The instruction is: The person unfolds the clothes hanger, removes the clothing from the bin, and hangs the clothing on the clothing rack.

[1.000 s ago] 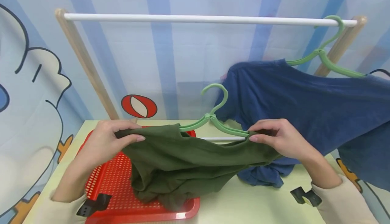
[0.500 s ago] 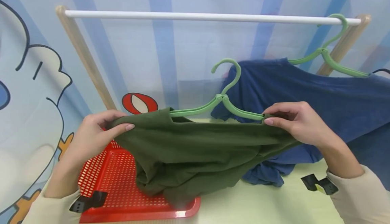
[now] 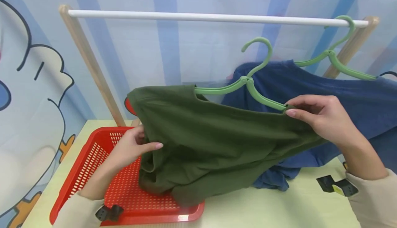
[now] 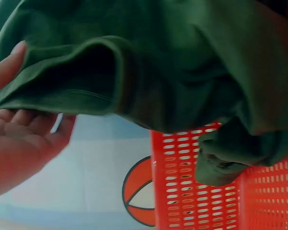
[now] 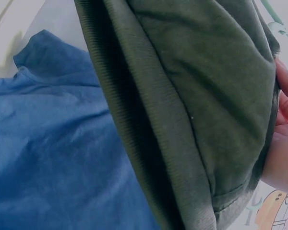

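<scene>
A dark green T-shirt hangs on a light green hanger, whose hook points up below the white rail, apart from it. My right hand pinches the shirt's shoulder by the neckline together with the hanger's right arm. Lower down on the other side, my left hand is at the shirt's sleeve, the thumb in front of the cloth and the fingers behind. In the left wrist view the sleeve opening lies between thumb and relaxed fingers. The right wrist view shows the shirt's ribbed edge close up.
A white rail on wooden posts spans the back. At its right end a blue T-shirt hangs on another green hanger. Below the green shirt, a red basket stands on the pale yellow table.
The green shirt and hanger have risen and moved right, toward the rail. My left hand has let go of the left shoulder and shifted down to the sleeve; the right hand keeps its pinch.
</scene>
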A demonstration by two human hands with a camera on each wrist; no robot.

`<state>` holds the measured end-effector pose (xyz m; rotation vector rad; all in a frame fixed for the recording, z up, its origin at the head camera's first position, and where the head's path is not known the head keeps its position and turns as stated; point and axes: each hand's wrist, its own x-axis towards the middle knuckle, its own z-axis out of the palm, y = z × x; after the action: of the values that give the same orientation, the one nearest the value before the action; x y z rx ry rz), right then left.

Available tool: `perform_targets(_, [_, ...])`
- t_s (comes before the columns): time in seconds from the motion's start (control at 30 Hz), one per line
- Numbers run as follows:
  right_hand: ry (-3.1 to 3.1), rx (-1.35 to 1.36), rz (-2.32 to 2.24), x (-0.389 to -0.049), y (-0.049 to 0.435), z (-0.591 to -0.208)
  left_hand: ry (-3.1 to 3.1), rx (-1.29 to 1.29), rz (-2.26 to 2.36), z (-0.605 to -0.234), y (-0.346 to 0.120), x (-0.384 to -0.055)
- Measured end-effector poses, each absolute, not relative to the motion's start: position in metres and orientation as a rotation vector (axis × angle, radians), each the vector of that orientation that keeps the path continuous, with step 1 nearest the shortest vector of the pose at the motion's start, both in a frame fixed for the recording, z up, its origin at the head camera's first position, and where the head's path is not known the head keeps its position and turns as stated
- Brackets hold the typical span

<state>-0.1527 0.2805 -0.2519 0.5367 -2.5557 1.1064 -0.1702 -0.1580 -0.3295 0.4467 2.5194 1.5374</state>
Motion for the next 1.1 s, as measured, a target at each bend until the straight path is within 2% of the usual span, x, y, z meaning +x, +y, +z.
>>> perform_targets(0.2, [-2.556, 0.377, 1.016, -0.153, 0.285, -0.245, 2.608, 0.522, 1.228, -0.347, -0.150, -0.168])
perform_targets(0.4, [-2.563, 0.272, 0.912, -0.164, 0.305, -0.242, 2.623, 0.531, 1.139, -0.346, -0.156, -0.167])
perform_targets(0.7, [-2.512, 0.117, 0.812, -0.197, 0.366, -0.249, 2.708, 0.517, 1.326, -0.308, -0.162, -0.171])
perform_targets(0.93, [-2.460, 0.060, 0.909, -0.204, 0.372, -0.230, 2.689, 0.505, 1.555, -0.278, -0.150, -0.173])
perform_targets(1.1, [-2.523, -0.044, 0.821, -0.204, 0.367, -0.218, 2.739, 0.476, 1.533, -0.262, -0.139, -0.176])
